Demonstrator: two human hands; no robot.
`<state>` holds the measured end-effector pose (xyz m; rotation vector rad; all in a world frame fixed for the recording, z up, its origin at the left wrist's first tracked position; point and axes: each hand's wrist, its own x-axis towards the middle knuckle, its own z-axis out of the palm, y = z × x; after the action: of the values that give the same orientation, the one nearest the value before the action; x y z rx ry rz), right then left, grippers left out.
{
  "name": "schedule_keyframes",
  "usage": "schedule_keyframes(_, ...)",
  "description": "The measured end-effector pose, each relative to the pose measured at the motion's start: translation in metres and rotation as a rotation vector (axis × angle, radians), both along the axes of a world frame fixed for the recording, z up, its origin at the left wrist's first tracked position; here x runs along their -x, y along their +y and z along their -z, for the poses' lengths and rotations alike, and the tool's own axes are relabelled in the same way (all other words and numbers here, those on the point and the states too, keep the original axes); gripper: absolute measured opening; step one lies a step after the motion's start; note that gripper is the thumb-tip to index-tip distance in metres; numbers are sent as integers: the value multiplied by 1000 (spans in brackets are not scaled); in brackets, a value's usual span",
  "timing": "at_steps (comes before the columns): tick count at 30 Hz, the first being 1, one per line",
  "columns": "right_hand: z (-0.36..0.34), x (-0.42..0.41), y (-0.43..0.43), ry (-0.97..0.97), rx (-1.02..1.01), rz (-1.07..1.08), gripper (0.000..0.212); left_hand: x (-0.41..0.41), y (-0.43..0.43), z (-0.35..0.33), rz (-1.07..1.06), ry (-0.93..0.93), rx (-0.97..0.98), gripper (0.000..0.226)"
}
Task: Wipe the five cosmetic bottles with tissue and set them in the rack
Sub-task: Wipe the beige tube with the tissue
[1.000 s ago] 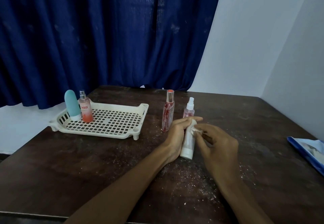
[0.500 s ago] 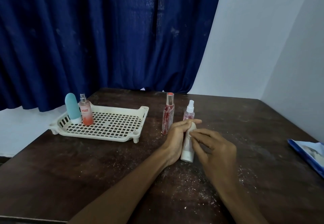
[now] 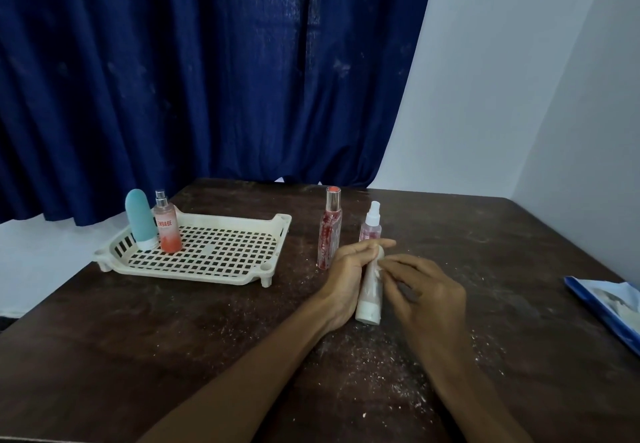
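On the table (image 3: 173, 338), the rack (image 3: 242, 279) held a teal bottle (image 3: 138, 220) and an orange bottle (image 3: 168, 231). To its right, the left hand (image 3: 349, 269) curled round a white tube (image 3: 370, 295). The right hand (image 3: 422, 297) pinched tissue (image 3: 379, 271) against it. The tube's long axis ran away from the person, cap nearest.

A dark brown wooden worktop (image 3: 173, 356) fills the lower half of the view, its surface scuffed and scattered with small white specks (image 3: 363, 383), thickest near the front middle. Behind it hangs a deep blue curtain (image 3: 190, 78) in heavy folds, covering the left and centre. A plain white wall (image 3: 485, 96) rises to the right of the curtain and meets a second pale wall (image 3: 595, 130) at a corner. A blue and white packet (image 3: 609, 307) lies flat at the worktop's right edge, partly cut off.
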<state>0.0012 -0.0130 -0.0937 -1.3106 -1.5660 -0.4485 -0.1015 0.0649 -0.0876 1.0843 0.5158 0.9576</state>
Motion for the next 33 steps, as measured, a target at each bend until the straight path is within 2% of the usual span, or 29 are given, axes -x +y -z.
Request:
schedule_keyframes(5, 2, 5, -4, -87, -20, -44, 29, 1, 2, 3, -17, 20, -5, 31)
schedule_keyframes(11, 1, -1, 0, -3, 10, -2, 29, 1, 0, 0, -13, 19, -20, 29)
schedule_keyframes(17, 3, 1, -3, -80, -30, -41, 23, 1, 0, 1, -25, 40, -13, 32)
schedule_keyframes(19, 3, -3, -3, 23, 12, -39, 22, 1, 0, 0, -11, 29, 0, 33)
schedule_keyframes(22, 2, -6, -6, 285, 32, -17, 19, 3, 0, -1, -19, -31, 50, 37)
schedule_keyframes(25, 0, -8, -10, 433, 53, 24, 24, 3, -1, -4, -35, -80, 77, 39)
schedule_keyframes(33, 4, -1, -11, 386, 107, -31, 19, 3, 1, -3, -76, -89, 116, 37)
